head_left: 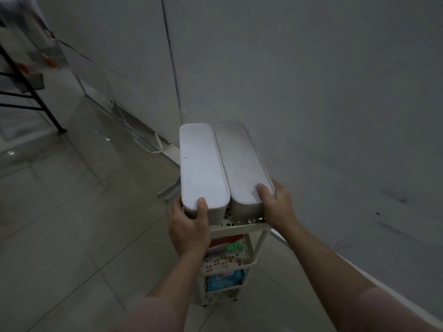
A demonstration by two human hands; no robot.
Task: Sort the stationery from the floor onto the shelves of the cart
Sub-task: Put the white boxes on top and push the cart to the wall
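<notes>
Two long white lidded boxes lie side by side on the top shelf of a narrow white cart (239,227). My left hand (188,226) grips the near end of the left box (202,164), thumb on its lid. My right hand (275,203) grips the near end of the right box (241,159), thumb on top as well. The cart's middle shelf (227,261) holds red and green stationery. A blue packet (224,280) fills the shelf below. The far half of the cart is hidden under the boxes.
A white wall (311,92) runs close along the cart's right side. Pale floor tiles (72,224) spread to the left. A black metal frame stand (31,97) is at the far left. Grey strips (169,191) and white tape lie on the floor by the wall base.
</notes>
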